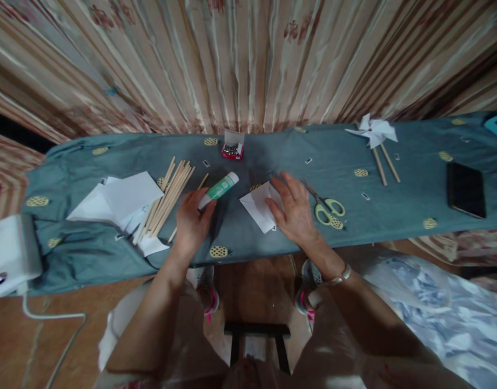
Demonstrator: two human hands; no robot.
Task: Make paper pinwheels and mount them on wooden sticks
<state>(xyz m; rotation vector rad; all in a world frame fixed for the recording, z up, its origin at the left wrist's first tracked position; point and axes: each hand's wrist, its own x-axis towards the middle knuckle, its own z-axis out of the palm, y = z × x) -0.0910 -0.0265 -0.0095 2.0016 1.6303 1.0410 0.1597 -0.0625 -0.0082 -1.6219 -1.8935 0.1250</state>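
My left hand is closed round the lower end of a glue stick with a green and white label, its white end pointing up to the right. To the right of it, a white paper square with folded-in corners lies on the cloth. My right hand rests at the paper's right edge, fingers apart and slightly blurred, partly covering it. Just beyond that hand lie scissors with yellow-green handles. Several thin wooden sticks are bunched left of my left hand, beside loose white paper sheets.
A small open red box of shiny metal bits stands at the back. Two sticks and a white paper pinwheel lie at the right, near a dark phone. At the left end sits a white device with a cable. A curtain hangs behind.
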